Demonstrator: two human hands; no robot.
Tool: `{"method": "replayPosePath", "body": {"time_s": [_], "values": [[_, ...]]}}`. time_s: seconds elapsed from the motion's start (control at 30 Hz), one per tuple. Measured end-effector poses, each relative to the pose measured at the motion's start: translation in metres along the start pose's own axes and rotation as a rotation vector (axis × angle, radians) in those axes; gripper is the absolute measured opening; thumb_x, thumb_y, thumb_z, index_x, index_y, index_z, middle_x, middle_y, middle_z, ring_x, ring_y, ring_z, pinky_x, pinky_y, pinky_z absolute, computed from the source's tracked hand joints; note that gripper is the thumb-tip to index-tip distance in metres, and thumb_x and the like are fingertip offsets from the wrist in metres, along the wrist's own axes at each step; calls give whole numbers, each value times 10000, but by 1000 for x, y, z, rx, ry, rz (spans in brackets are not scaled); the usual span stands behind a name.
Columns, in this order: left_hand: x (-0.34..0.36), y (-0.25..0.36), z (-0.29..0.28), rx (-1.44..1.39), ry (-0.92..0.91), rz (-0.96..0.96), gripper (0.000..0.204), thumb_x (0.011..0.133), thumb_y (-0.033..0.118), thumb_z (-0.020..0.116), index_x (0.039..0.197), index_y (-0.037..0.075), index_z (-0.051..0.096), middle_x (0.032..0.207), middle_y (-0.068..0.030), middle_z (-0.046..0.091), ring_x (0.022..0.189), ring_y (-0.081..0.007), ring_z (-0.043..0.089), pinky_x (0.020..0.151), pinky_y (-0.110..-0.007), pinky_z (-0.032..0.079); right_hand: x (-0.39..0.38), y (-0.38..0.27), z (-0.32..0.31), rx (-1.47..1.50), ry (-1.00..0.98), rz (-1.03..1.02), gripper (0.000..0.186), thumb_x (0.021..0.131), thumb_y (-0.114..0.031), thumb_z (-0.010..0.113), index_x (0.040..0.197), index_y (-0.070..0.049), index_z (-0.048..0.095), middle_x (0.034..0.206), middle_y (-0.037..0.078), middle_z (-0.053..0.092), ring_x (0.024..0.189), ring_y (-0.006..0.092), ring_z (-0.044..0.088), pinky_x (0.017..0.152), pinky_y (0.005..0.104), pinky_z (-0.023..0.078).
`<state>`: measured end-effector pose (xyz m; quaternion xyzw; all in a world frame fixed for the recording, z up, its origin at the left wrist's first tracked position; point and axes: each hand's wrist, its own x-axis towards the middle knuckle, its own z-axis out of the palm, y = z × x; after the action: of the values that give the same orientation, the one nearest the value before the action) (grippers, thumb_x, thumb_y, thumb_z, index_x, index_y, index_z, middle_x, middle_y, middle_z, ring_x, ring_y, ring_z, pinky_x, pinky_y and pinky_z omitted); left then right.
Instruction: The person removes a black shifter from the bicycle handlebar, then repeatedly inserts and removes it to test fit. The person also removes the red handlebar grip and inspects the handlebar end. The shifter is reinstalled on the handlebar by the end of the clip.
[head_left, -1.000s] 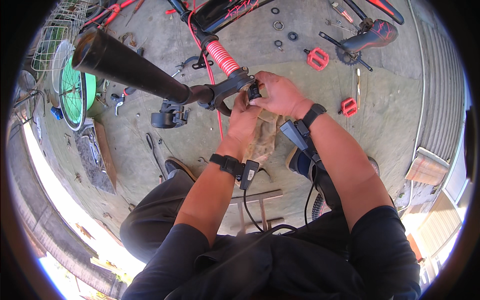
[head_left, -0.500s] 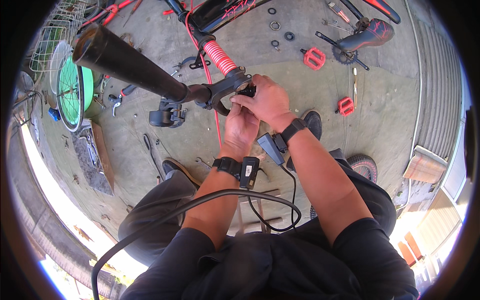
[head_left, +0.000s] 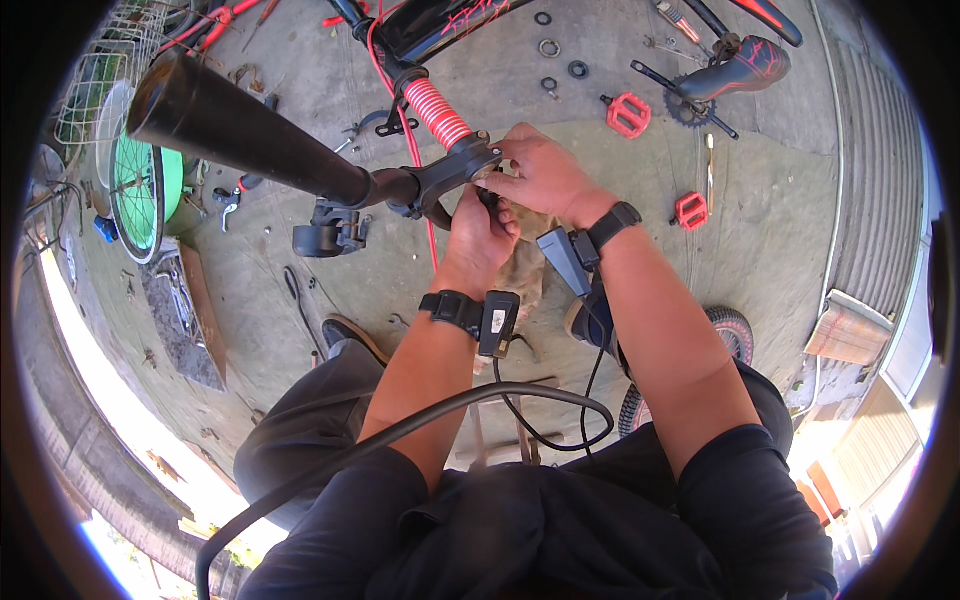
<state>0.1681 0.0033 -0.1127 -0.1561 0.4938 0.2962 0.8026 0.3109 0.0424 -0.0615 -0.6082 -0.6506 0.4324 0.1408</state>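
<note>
A black bicycle stem [head_left: 450,176] clamps a black handlebar [head_left: 250,128] that reaches toward the upper left. Beyond the stem runs a red-and-white striped tube [head_left: 437,112] on the bike. My right hand [head_left: 550,178] has its thumb and fingers closed at the stem's near end. Just below, my left hand [head_left: 477,240] curls its fingers around something small and dark, mostly hidden by the hand. A red cable [head_left: 413,150] passes beside the stem. Each wrist wears a black strap with a small device on it.
Two red pedals [head_left: 628,116] [head_left: 690,211], a crankset [head_left: 690,108], a saddle [head_left: 745,68] and several rings [head_left: 578,70] lie on the floor to the right. A spoked wheel [head_left: 138,190] and a tool box [head_left: 190,310] are left. Something tan [head_left: 525,275] shows below my hands. A black cable [head_left: 400,405] crosses my forearms.
My right forearm has swung slightly right, and the left fingers are now curled tighter. The stem and handlebar shifted slightly left. The tan thing appears below my hands, and my right foot has moved.
</note>
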Motion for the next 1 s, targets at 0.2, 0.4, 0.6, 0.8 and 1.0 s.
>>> {"method": "replayPosePath", "body": {"time_s": [0.2,0.4,0.6,0.8,1.0], "values": [[-10,0,5,-40,-26,23,302,1069,409,403,1013,214,627,678,81,517,558,-70,492,484,-237,380,3,9,-10,186,-175,-82,543,754,-392,761,1132,-11,679,1130,187,676,1038,360,651,892,413,520],[-14,-7,18,-192,-5,208,303,1062,345,434,1079,101,612,965,-5,664,850,-162,677,742,-337,589,5,-18,-18,-166,-84,19,487,741,-425,757,1033,-44,675,995,149,718,918,343,692,809,435,548],[-11,-14,14,-288,-71,254,293,1056,316,464,1113,58,589,1078,-58,669,944,-190,683,818,-355,598,0,-33,-1,-283,63,274,377,789,-415,697,951,-75,706,880,125,730,841,352,707,754,455,562],[-7,-13,-4,-208,-88,165,275,1065,362,460,1037,135,613,874,22,666,727,-128,651,604,-269,529,-1,-14,-15,-51,-161,131,426,780,-460,709,992,-92,741,913,153,734,865,357,701,785,441,551],[-5,-8,-9,-151,-135,65,306,1064,425,452,950,182,600,707,70,606,623,-98,594,506,-239,440,-4,5,-21,-29,-78,-141,548,742,-506,748,1046,-50,744,861,174,707,857,351,682,799,436,537]]}}
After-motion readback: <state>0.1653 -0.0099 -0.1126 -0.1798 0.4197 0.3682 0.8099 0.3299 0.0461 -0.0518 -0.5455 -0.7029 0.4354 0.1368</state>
